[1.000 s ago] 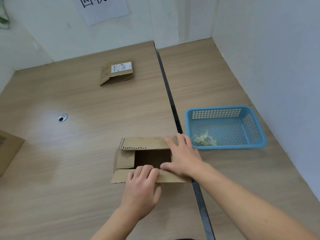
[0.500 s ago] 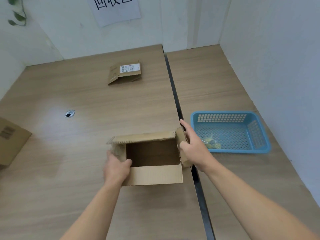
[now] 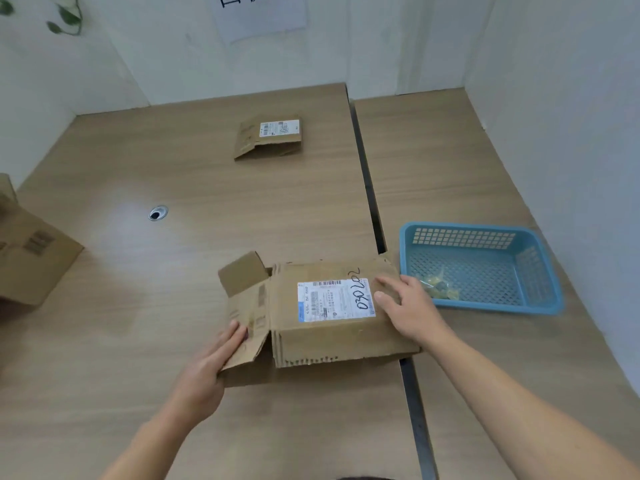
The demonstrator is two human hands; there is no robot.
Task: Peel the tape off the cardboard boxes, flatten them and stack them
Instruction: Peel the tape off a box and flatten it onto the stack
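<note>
The box (image 3: 311, 337) lay on the table (image 3: 207, 209) directly ahead of both hands, label (image 3: 336, 299) up, its long axis running left to right across the seam (image 3: 367, 188) between tabletops, so each hand had one end and neither was clearly nearer. The left hand (image 3: 207, 368) lay with straight fingers along the loose left flap (image 3: 254, 320), gripping nothing, and the right hand (image 3: 410, 308) pressed flat and unclenched on the right end. Half a second before, the box stood open-mouthed between the hands; now it was folded over and seemingly almost flat, though its far side was hard to judge.
</note>
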